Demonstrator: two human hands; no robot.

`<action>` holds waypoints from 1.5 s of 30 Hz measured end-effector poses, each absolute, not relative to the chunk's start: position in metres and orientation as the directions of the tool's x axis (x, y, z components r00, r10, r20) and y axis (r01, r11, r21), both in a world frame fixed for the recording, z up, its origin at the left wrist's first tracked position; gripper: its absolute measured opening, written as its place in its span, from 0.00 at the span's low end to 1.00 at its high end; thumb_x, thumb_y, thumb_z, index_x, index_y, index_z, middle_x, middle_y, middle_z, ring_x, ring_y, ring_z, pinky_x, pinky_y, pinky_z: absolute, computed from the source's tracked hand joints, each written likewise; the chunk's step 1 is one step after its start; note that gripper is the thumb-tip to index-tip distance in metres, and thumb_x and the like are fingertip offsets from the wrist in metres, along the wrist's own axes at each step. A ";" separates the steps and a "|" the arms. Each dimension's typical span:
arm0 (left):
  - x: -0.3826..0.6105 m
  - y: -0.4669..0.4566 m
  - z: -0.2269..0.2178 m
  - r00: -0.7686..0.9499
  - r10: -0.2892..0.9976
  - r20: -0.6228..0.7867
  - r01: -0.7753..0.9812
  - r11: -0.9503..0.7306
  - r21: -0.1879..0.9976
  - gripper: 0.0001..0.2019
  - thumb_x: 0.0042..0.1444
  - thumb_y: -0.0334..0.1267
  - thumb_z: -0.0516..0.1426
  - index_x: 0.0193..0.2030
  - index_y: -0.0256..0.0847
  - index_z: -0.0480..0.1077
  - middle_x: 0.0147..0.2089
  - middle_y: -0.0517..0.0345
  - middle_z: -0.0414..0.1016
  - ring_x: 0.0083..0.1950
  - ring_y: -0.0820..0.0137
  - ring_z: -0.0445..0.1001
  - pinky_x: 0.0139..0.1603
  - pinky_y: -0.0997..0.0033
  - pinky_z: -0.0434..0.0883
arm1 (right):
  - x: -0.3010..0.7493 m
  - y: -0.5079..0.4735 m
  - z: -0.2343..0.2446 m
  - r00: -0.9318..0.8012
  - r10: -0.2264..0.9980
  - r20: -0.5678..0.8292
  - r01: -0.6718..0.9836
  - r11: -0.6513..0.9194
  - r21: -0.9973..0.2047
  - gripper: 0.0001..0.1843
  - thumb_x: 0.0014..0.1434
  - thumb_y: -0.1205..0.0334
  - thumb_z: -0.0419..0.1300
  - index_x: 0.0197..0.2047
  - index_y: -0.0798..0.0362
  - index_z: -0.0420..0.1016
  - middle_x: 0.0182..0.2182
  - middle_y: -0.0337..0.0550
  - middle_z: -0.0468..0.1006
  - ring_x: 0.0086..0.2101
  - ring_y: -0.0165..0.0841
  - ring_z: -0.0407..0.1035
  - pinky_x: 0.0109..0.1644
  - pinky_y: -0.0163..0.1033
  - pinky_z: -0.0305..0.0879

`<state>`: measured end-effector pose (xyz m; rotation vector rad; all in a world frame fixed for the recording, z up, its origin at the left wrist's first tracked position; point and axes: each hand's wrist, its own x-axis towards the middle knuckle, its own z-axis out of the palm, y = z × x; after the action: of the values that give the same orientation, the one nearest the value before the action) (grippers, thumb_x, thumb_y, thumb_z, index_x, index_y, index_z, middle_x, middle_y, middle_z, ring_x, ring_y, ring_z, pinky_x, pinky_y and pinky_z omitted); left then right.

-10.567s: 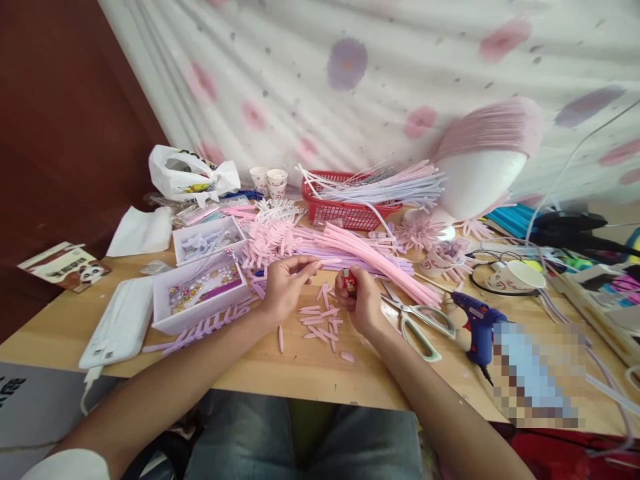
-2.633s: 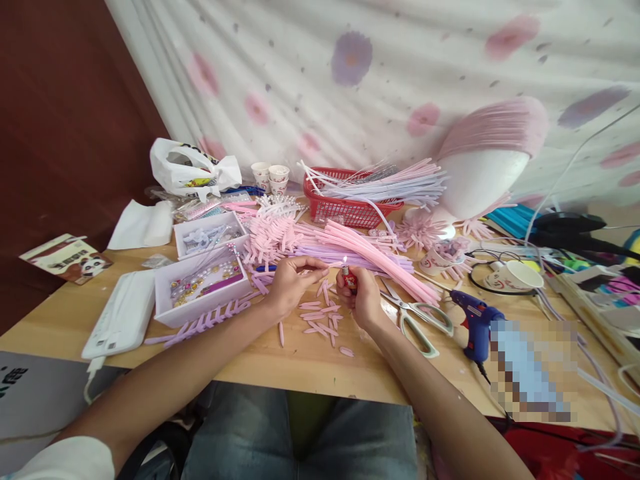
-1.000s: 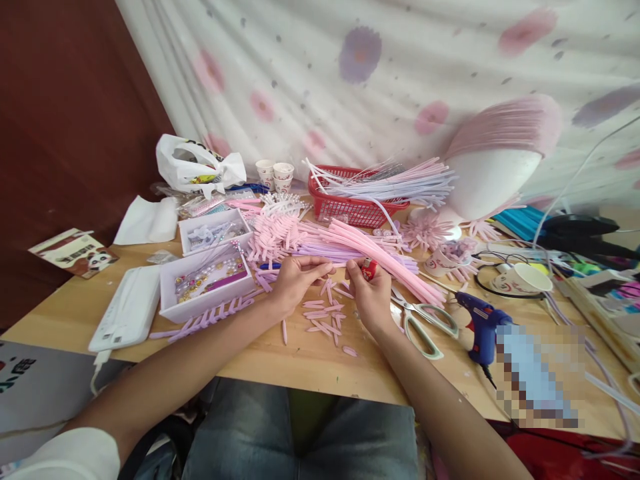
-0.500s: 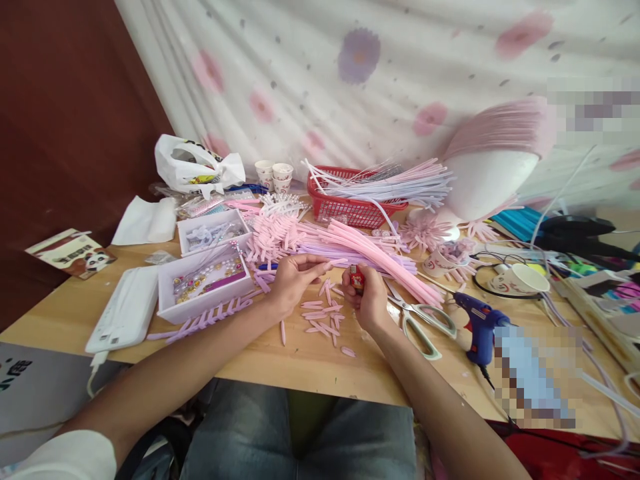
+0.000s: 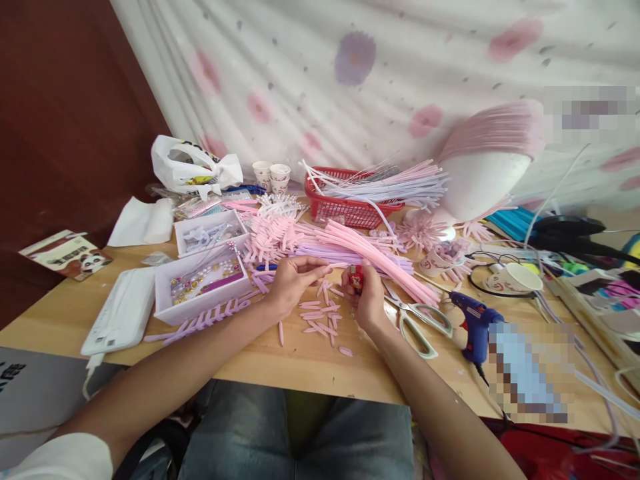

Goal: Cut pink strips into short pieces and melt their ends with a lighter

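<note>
Left hand (image 5: pixel 295 283), one: thumb and finger pinched together on a slim pink piece (image 5: pixel 337 265). Its tip juts right, toward the other hand; from my remote seat it is small and blends with the stems behind, so I cannot vouch for its outline.

Right hand (image 5: pixel 369 293), one: fingers curled firmly around a red lighter (image 5: pixel 356 277), held upright, top toward the piece. I see no flame.

Position of both: over the middle of the table (image 5: pixel 310 373), near each other, a narrow gap between piece and lighter.

Cut pieces (image 5: pixel 313 315), loose lot: strewn on the near side, below the hands.

Pink stems (image 5: pixel 375 253), one thick bundle: just beyond the hands, slanting near toward the right.

Scissors (image 5: pixel 406 308), one pair: right of the right hand, blades parted.

Glue gun (image 5: pixel 475 317), one: farther right, on its side.

White box (image 5: pixel 200 307), one: left of the left hand, beads inside.

Hazards, as I judge them: a flame struck this close could scorch the piece or the pinching fingertips if the gap closes. The bundle behind looks fluffy and could catch should the lighter drift far. A slack pinch could drop the piece among its lookalikes. A rightward swing of the wrist could meet the scissors.
</note>
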<state>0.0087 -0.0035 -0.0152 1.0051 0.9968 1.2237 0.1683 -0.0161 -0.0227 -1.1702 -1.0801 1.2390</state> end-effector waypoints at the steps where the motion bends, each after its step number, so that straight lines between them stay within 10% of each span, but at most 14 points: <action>1: 0.008 -0.003 -0.016 0.075 0.996 -0.045 -0.254 0.063 0.965 0.16 0.39 0.46 0.73 0.33 0.40 0.82 0.34 0.55 0.83 0.36 0.69 0.77 0.37 0.71 0.73 | 0.168 -0.016 -0.022 0.085 0.996 0.006 -0.108 0.015 -0.994 0.28 0.62 0.37 0.49 0.23 0.50 0.64 0.16 0.33 0.54 0.17 0.26 0.45 0.19 0.35 0.40; 10: 0.008 -0.002 -0.015 0.059 0.998 -0.026 -0.247 0.040 0.968 0.13 0.40 0.45 0.73 0.32 0.42 0.82 0.33 0.56 0.82 0.36 0.70 0.76 0.37 0.71 0.73 | 0.167 -0.015 -0.022 0.200 0.960 0.197 0.004 0.200 -0.980 0.18 0.56 0.45 0.66 0.33 0.52 0.72 0.22 0.33 0.62 0.20 0.25 0.50 0.20 0.33 0.48; 26: -0.005 0.006 -0.007 0.020 1.000 0.002 -0.241 0.003 0.971 0.24 0.52 0.56 0.64 0.46 0.39 0.79 0.38 0.50 0.83 0.35 0.68 0.77 0.33 0.73 0.71 | 0.178 -0.005 -0.023 0.207 0.953 0.221 0.141 0.194 -0.971 0.17 0.59 0.49 0.64 0.28 0.51 0.68 0.18 0.32 0.61 0.20 0.27 0.51 0.24 0.35 0.49; 31: -0.025 0.021 0.001 0.031 0.970 0.239 0.277 -0.238 0.931 0.17 0.61 0.47 0.56 0.40 0.37 0.80 0.33 0.53 0.81 0.33 0.69 0.75 0.34 0.72 0.68 | 0.182 -0.001 -0.021 0.135 0.984 0.120 0.215 0.090 -0.973 0.17 0.56 0.50 0.65 0.25 0.51 0.67 0.16 0.31 0.58 0.19 0.26 0.50 0.25 0.36 0.48; 35: -0.037 0.025 0.006 0.177 0.949 0.261 0.780 -0.297 0.552 0.12 0.60 0.40 0.56 0.35 0.40 0.81 0.34 0.51 0.83 0.36 0.64 0.77 0.37 0.69 0.65 | 0.183 0.000 -0.021 0.119 0.990 0.075 0.261 0.042 -0.964 0.16 0.54 0.49 0.65 0.26 0.52 0.69 0.15 0.30 0.56 0.19 0.26 0.47 0.25 0.36 0.45; 39: -0.040 0.022 0.009 0.201 0.963 0.178 0.892 -0.255 0.374 0.14 0.61 0.43 0.56 0.36 0.41 0.82 0.35 0.49 0.83 0.36 0.61 0.78 0.33 0.68 0.62 | 0.184 0.000 -0.020 0.094 0.994 0.054 0.250 0.029 -0.968 0.17 0.54 0.47 0.64 0.27 0.52 0.69 0.14 0.30 0.56 0.18 0.26 0.47 0.24 0.36 0.44; 45: -0.029 0.013 0.008 0.280 0.947 0.155 0.841 -0.320 0.436 0.14 0.63 0.42 0.55 0.38 0.41 0.82 0.33 0.52 0.83 0.35 0.64 0.78 0.36 0.69 0.65 | 0.190 0.002 -0.023 -0.012 1.000 0.025 0.258 0.027 -0.966 0.18 0.56 0.46 0.62 0.27 0.51 0.67 0.15 0.29 0.55 0.18 0.26 0.47 0.24 0.36 0.45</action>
<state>-0.0289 0.0129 0.0075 2.2841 1.6426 0.5673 0.1898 0.0024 -0.0231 -1.3744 -1.4173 1.0608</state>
